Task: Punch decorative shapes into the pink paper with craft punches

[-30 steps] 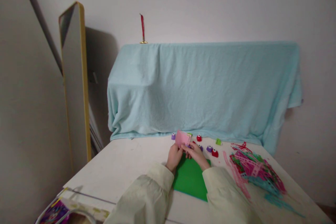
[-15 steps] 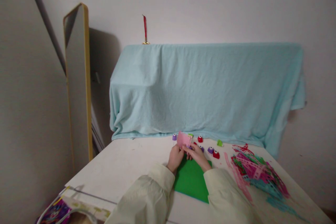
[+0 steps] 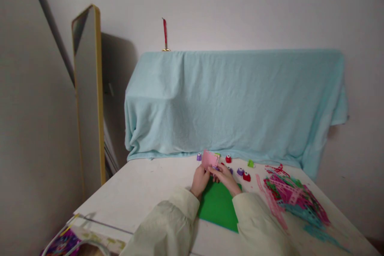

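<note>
A small pink sheet of paper [image 3: 207, 159] stands up from between my hands, with a row of small punched holes along its right edge. My left hand [image 3: 200, 180] is closed on the lower left part of the sheet. At its lower right corner my right hand [image 3: 225, 178] is closed round a small purple craft punch [image 3: 215, 168], mostly hidden by the fingers. Both hands are over the far end of a green sheet [image 3: 220, 208] on the white table. Just beyond them stand a red craft punch [image 3: 228, 159] and another purple one [image 3: 199, 157].
More craft punches lie to the right: purple [image 3: 240, 171], red [image 3: 246, 177] and green [image 3: 251, 163]. A heap of punched coloured paper strips [image 3: 295, 196] covers the table's right side. A light blue cloth [image 3: 234, 100] hangs at the back. A mirror [image 3: 90, 100] leans at left.
Hands, pink sheet and punches keep their places on the table. Only a very slight shift of the camera's view shows.
</note>
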The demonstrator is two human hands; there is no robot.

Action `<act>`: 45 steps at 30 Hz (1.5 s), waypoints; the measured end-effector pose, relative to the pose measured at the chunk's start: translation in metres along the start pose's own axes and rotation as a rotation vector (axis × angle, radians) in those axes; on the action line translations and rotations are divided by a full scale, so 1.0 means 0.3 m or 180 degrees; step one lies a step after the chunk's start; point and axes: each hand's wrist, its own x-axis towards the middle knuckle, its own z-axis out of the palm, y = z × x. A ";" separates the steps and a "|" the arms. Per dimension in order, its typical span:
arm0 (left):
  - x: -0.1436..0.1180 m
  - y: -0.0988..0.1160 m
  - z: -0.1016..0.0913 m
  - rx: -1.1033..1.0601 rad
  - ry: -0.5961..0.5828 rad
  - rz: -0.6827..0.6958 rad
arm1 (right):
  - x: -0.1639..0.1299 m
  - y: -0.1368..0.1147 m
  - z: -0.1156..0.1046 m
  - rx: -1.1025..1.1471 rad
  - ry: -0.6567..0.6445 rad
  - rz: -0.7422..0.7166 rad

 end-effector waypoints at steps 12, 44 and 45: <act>0.001 0.019 -0.011 -0.0124 0.0307 0.0202 | -0.034 -0.084 0.007 0.0410 0.0037 -0.0058; 0.000 0.083 -0.039 -0.0432 0.0600 0.0330 | -0.028 -0.077 0.011 0.0425 0.0020 0.0113; 0.000 0.082 -0.039 -0.0441 0.0587 0.0326 | -0.026 -0.072 0.010 0.0432 0.0020 0.0099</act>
